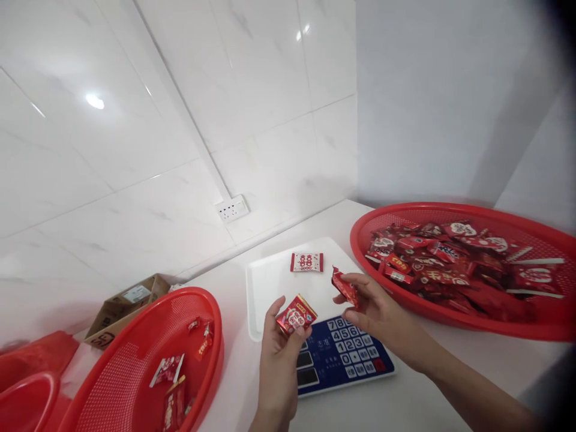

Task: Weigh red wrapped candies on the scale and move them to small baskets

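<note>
In the head view, my left hand (282,354) is closed on a red snack packet (297,314) with gold edges, its printed face turned up. My right hand (371,315) pinches a second red packet (345,288), which is tilted so its print is hard to read. Both hands hover over a white weighing scale (270,294) with a blue keypad panel (330,345). A flat white-and-red packet (306,262) lies on the scale's pan, beyond my hands.
To the right stands a large red basket (450,207) heaped with red-wrapped snacks. Another red basket (135,354) at the left holds several packets. Behind it sits a cardboard box (150,288); a red container (27,396) is at the lower left. A socket (232,208) is on the wall.
</note>
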Demonstrator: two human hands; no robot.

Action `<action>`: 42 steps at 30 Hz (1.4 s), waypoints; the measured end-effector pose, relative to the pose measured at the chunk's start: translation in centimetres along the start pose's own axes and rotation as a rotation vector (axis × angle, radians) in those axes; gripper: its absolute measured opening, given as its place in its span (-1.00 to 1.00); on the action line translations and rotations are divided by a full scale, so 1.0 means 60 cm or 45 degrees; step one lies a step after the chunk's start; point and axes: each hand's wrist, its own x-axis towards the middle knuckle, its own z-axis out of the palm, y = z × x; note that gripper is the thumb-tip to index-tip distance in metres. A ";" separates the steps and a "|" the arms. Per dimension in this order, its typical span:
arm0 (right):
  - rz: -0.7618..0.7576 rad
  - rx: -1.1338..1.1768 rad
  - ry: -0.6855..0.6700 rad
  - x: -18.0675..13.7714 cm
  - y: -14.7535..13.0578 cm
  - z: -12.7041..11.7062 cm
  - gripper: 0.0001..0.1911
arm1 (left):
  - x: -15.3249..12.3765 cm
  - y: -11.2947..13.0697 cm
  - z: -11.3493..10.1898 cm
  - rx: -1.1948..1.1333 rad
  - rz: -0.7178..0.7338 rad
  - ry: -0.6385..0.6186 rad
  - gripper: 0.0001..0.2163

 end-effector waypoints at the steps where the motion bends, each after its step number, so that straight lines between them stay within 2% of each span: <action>1: 0.014 0.024 -0.023 -0.003 -0.003 -0.001 -0.50 | 0.001 -0.002 0.001 -0.009 0.003 -0.015 -0.44; 4: 0.050 0.089 -0.031 -0.010 -0.009 -0.006 -0.55 | 0.001 -0.007 0.003 -0.028 0.036 -0.021 -0.42; 10: 0.118 0.058 0.071 -0.020 -0.008 -0.006 -0.61 | 0.000 -0.007 0.003 0.014 0.053 -0.005 -0.42; 16: 0.145 0.048 0.025 -0.027 -0.006 -0.009 -0.64 | 0.000 0.002 0.005 0.086 0.047 -0.013 -0.43; 24: 0.173 0.040 0.060 -0.029 0.000 -0.010 -0.59 | 0.005 0.002 0.008 0.140 0.034 -0.045 -0.49; 27: 0.153 0.059 0.139 -0.027 0.009 -0.007 -0.52 | 0.001 0.000 0.016 0.124 -0.003 -0.082 -0.49; 30: 0.140 0.131 0.145 -0.025 0.014 0.002 -0.49 | -0.005 -0.003 0.028 0.098 -0.033 -0.148 -0.47; 36: 0.094 0.144 0.248 -0.022 0.012 0.021 -0.56 | -0.007 -0.010 0.038 0.100 -0.066 -0.304 -0.54; 42: 0.084 0.116 0.313 -0.022 0.015 0.016 -0.57 | -0.001 -0.009 0.029 0.127 0.025 -0.190 -0.64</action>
